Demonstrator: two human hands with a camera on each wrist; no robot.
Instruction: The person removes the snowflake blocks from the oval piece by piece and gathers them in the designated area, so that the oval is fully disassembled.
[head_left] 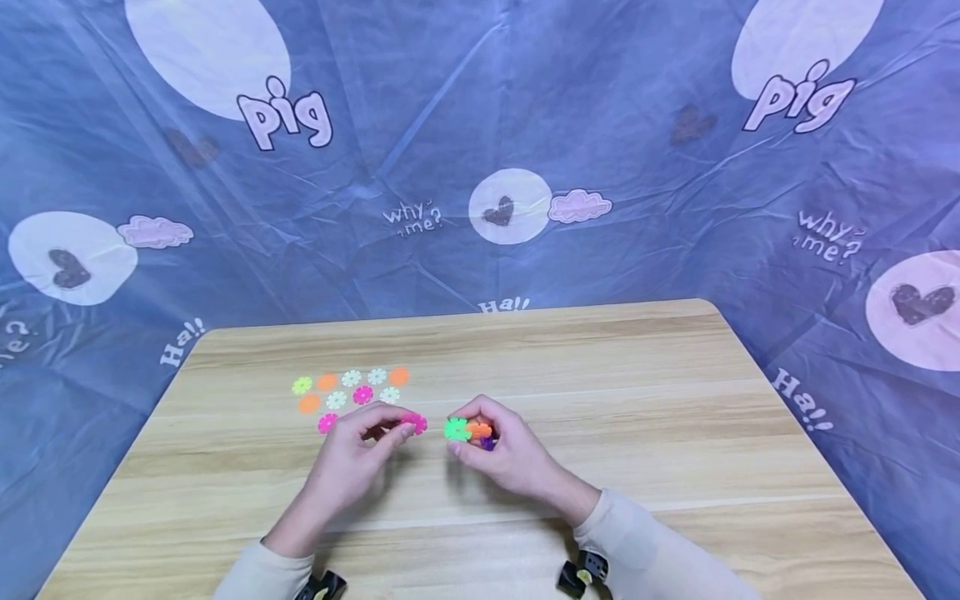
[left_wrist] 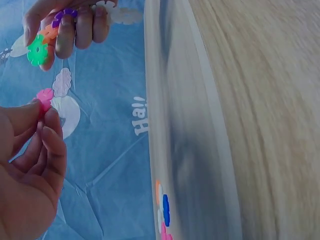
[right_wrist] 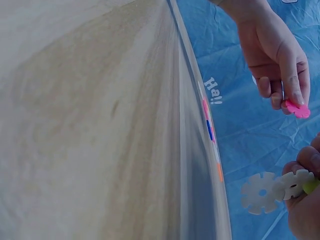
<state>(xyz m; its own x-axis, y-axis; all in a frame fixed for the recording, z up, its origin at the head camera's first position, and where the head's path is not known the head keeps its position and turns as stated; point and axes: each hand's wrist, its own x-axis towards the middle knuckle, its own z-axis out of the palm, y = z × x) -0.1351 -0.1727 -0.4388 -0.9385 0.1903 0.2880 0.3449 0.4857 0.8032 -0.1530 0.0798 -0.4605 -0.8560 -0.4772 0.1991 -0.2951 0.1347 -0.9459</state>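
Observation:
In the head view, my left hand (head_left: 352,458) pinches a pink snowflake disc (head_left: 419,423) between thumb and fingertips. My right hand (head_left: 513,450) grips a chain of linked snowflake discs. At the chain's near end a green disc (head_left: 455,429) faces the pink one, joined to an orange disc (head_left: 480,431) and a purple disc (head_left: 487,444). From the other side of the grip, white discs (right_wrist: 262,193) and a yellow-green disc (right_wrist: 311,186) show in the right wrist view. A small gap separates the pink disc from the green one. Fingers hide part of the chain.
Loose discs lie in rows on the wooden table (head_left: 637,392) beyond my left hand: yellow (head_left: 302,385), orange (head_left: 327,382), white (head_left: 351,377) and pink (head_left: 363,394). A blue disc (left_wrist: 166,210) shows among them in the left wrist view. A blue printed cloth (head_left: 450,267) hangs behind the table.

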